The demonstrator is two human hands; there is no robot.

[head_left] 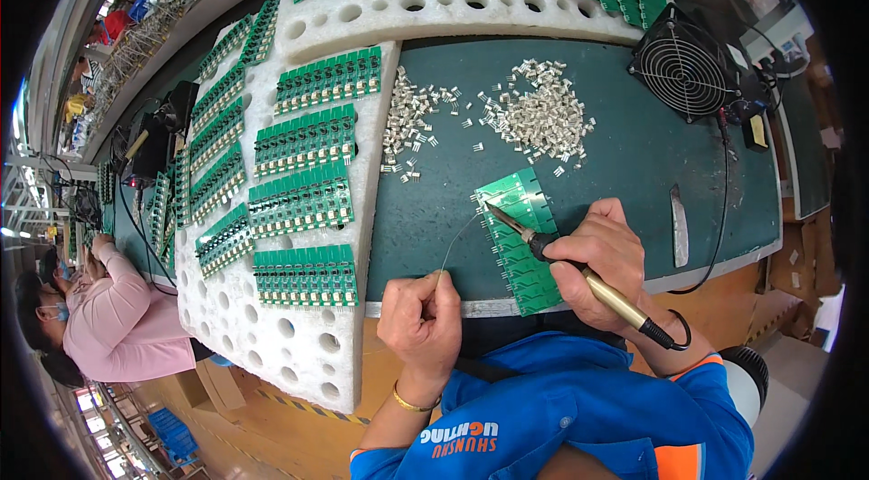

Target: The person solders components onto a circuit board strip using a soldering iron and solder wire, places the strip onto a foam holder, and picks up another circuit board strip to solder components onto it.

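- Close by, the person wears a blue and orange shirt.
- The left hand pinches a thin wire between thumb and finger, and a gold bracelet sits on that wrist.
- The right hand grips a soldering iron like a fat pencil.
- A green board lies on the dark green table, between the two hands. The iron's tip is at its top left part, and the wire's far end is near that tip.
- A flat metal strip lies to the right.
- On the left, lots of green boards full of little parts sit on white foam with holes.
- Past the hands are two piles of tiny white parts, one big and one small.
- A black fan stands far right.
- Far left, another person in pink sits.
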